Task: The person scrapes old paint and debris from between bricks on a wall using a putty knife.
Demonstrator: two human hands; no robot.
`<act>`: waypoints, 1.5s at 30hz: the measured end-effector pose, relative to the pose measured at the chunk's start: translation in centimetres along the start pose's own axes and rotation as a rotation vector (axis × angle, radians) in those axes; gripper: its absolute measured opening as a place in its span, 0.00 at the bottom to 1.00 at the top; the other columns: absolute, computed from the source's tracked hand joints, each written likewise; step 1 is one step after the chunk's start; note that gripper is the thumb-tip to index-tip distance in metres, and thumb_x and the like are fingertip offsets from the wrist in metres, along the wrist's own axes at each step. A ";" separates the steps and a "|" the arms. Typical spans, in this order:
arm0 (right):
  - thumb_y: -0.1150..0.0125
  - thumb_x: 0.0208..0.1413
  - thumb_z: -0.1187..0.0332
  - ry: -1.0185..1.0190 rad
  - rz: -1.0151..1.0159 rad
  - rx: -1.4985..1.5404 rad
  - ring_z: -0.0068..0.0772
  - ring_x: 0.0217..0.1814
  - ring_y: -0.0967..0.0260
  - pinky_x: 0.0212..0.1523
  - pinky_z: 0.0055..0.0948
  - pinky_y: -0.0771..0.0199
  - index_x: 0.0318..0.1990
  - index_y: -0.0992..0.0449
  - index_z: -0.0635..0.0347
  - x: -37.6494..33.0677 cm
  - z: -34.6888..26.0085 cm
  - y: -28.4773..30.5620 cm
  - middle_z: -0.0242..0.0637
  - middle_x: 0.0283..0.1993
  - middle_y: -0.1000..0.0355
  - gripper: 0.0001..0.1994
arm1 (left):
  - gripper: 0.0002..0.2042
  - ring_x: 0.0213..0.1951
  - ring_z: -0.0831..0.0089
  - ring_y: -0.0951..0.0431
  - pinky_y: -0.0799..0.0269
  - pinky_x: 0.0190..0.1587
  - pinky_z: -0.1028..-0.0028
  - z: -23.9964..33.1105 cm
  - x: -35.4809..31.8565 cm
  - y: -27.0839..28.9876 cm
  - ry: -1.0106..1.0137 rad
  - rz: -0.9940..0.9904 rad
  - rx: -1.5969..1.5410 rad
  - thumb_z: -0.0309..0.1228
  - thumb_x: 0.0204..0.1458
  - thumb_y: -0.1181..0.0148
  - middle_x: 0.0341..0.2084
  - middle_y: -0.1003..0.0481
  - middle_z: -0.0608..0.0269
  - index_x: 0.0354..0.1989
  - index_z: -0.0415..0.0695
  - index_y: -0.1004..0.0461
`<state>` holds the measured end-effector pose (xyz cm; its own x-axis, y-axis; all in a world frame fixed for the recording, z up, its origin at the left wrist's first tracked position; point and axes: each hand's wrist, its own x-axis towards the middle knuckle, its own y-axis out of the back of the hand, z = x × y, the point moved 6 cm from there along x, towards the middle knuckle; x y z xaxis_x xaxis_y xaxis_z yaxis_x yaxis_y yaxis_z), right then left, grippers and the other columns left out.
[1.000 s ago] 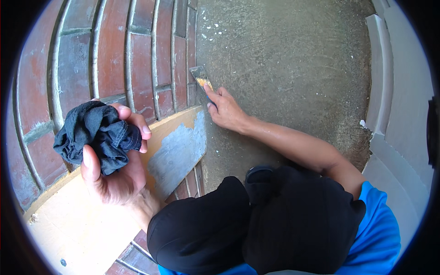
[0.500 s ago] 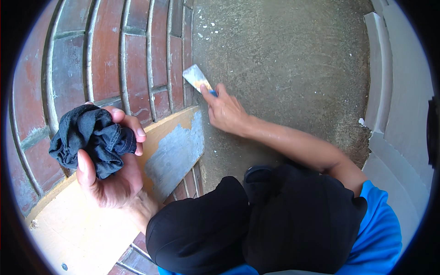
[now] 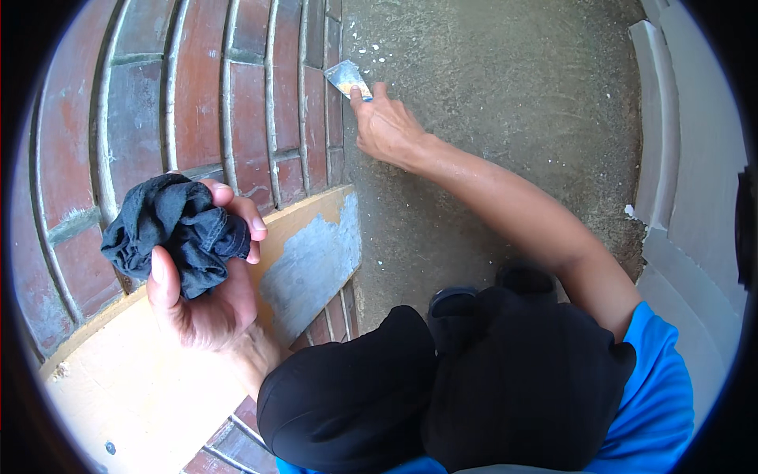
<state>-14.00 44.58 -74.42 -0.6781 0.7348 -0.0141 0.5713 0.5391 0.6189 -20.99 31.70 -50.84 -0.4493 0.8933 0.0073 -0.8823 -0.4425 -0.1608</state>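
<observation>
Right hand (image 3: 387,130) closed around the handle of a putty knife (image 3: 347,77), one finger laid toward the blade. Knife lies ahead and left of that hand, long axis slanting forward-left to the seam of brick wall (image 3: 197,87) and concrete floor (image 3: 489,103); edge contact cannot be told. Left hand (image 3: 209,312), farther off, curls around a bunched dark cloth (image 3: 178,233). Versus half a second ago: right hand and knife farther forward along the wall; left grip unchanged.
</observation>
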 end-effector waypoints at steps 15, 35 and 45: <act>0.57 0.56 0.74 -0.133 -0.011 0.012 0.66 0.42 0.31 0.45 0.51 0.25 0.64 0.47 0.76 4.4 1.1 1.3 0.67 0.50 0.43 0.27 | 0.31 0.31 0.54 0.27 0.32 0.26 0.70 -0.3 0.3 0.0 0.012 0.025 -0.012 0.46 0.53 0.42 0.42 0.28 0.42 0.57 0.34 0.39; 0.57 0.60 0.74 -0.087 0.157 0.533 0.47 0.39 0.34 0.45 0.43 0.31 0.68 0.47 0.64 -1.4 -1.9 -1.7 0.50 0.40 0.39 0.27 | 0.31 0.30 0.54 0.27 0.32 0.26 0.70 -0.4 -0.1 0.2 0.021 0.034 0.028 0.45 0.52 0.41 0.41 0.29 0.42 0.57 0.35 0.40; 0.57 0.61 0.72 -0.030 0.125 0.429 0.46 0.40 0.33 0.44 0.44 0.31 0.68 0.46 0.64 7.0 -0.5 3.3 0.49 0.38 0.36 0.27 | 0.29 0.30 0.55 0.28 0.32 0.27 0.69 0.1 0.5 0.0 0.009 0.019 -0.026 0.44 0.54 0.43 0.42 0.28 0.42 0.57 0.34 0.40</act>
<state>-17.08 51.33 -72.06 -0.5819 0.8131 0.0136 0.7921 0.5630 0.2358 -21.22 32.13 -50.76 -0.4646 0.8855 -0.0048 -0.8696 -0.4572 -0.1865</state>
